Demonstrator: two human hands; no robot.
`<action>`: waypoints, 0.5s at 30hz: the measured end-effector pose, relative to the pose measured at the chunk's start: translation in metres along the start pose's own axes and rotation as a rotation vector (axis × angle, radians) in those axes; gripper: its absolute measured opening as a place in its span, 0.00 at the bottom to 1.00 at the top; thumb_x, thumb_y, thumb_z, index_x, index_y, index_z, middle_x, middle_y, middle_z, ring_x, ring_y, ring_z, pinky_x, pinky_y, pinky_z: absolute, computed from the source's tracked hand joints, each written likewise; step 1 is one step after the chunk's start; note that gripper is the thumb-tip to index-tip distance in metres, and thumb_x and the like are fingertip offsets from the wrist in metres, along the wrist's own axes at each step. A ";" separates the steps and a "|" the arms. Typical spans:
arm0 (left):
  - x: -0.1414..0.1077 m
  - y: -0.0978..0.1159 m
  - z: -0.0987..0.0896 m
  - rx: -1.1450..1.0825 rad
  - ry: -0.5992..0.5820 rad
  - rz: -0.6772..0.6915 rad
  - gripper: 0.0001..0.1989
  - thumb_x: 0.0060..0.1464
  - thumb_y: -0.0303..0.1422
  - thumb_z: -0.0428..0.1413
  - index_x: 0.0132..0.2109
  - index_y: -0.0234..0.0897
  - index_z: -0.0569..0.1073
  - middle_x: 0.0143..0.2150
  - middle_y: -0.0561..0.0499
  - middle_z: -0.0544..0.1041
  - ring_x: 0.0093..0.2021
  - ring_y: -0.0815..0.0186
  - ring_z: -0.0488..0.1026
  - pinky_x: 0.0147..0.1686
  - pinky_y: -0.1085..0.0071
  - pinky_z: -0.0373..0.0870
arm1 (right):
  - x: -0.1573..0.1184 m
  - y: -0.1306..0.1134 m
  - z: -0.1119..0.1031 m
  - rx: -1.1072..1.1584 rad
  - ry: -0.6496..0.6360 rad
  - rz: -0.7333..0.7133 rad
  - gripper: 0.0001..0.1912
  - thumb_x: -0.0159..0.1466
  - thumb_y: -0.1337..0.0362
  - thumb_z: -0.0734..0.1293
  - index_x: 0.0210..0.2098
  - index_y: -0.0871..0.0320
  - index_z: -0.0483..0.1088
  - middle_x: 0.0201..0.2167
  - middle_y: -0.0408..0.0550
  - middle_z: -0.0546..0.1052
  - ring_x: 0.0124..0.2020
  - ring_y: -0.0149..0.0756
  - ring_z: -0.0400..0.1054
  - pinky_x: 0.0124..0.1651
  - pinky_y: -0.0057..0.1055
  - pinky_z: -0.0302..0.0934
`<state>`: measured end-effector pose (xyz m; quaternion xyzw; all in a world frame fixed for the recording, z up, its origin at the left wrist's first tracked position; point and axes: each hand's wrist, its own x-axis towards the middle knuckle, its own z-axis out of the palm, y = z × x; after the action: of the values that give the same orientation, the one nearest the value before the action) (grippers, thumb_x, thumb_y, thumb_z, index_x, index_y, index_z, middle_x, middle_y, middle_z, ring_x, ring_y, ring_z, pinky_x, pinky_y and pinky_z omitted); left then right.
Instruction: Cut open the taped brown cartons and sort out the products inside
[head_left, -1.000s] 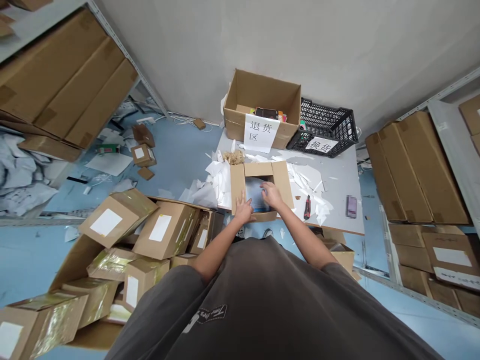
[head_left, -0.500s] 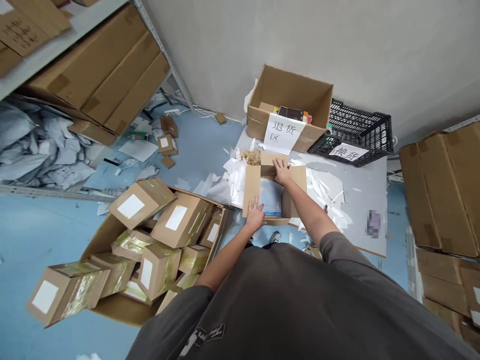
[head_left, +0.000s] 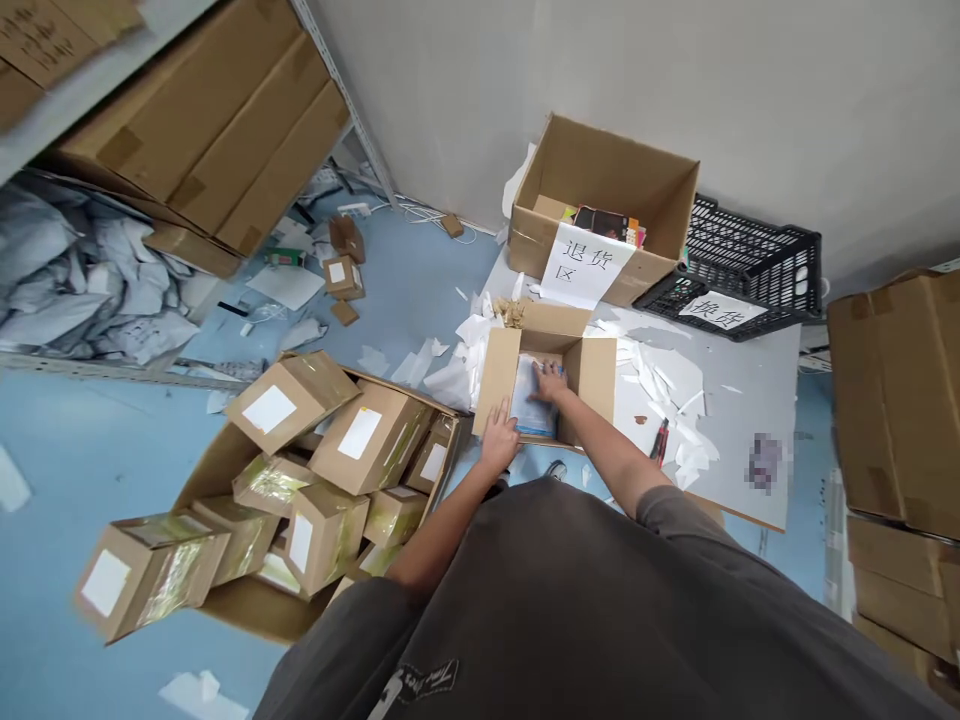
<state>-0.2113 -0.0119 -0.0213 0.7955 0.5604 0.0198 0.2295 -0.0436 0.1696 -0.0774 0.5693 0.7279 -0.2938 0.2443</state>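
Note:
An uncovered cardboard box stands in front of me at the table's near left edge, its flaps folded outward. A flat, pale blue package with a shiny surface lies inside; what it contains cannot be made out. My left hand grips the near corner of the left flap, fingers on top of the cardboard. Reaching into the box, my right hand has its fingers spread against the package, holding nothing. A red and black cutter lies on the table, right of my right forearm.
Behind the box are a large carton with a paper sign and a black crate. Paper scraps litter the table. At left, a big carton overflows with taped boxes. Shelving and stacked cartons flank me.
My right hand has moved from the far flap down into the box, onto the package. My left hand has shifted slightly left onto the flap. The view has turned a little left.

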 end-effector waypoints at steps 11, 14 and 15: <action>-0.003 -0.015 0.003 0.004 -0.012 -0.081 0.08 0.59 0.33 0.65 0.44 0.37 0.87 0.53 0.35 0.84 0.84 0.39 0.45 0.79 0.37 0.45 | 0.062 -0.035 0.015 -0.099 0.128 -0.085 0.64 0.51 0.57 0.88 0.78 0.59 0.56 0.73 0.75 0.62 0.74 0.65 0.57 0.71 0.54 0.55; -0.002 -0.012 0.001 -0.004 -0.001 -0.077 0.08 0.60 0.33 0.65 0.44 0.37 0.86 0.53 0.35 0.84 0.84 0.41 0.47 0.79 0.37 0.45 | 0.059 -0.030 -0.004 -0.137 0.081 -0.056 0.53 0.53 0.56 0.87 0.71 0.63 0.66 0.68 0.72 0.70 0.70 0.62 0.64 0.70 0.51 0.57; -0.002 -0.012 0.001 -0.006 -0.005 -0.077 0.08 0.60 0.33 0.64 0.44 0.38 0.86 0.53 0.35 0.84 0.84 0.41 0.47 0.78 0.37 0.45 | 0.058 -0.029 -0.012 -0.146 0.053 -0.054 0.49 0.54 0.56 0.87 0.69 0.64 0.68 0.67 0.72 0.72 0.68 0.60 0.66 0.69 0.48 0.59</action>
<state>-0.2224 -0.0109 -0.0263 0.7729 0.5899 0.0107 0.2336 -0.0854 0.2123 -0.1043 0.5375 0.7689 -0.2310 0.2578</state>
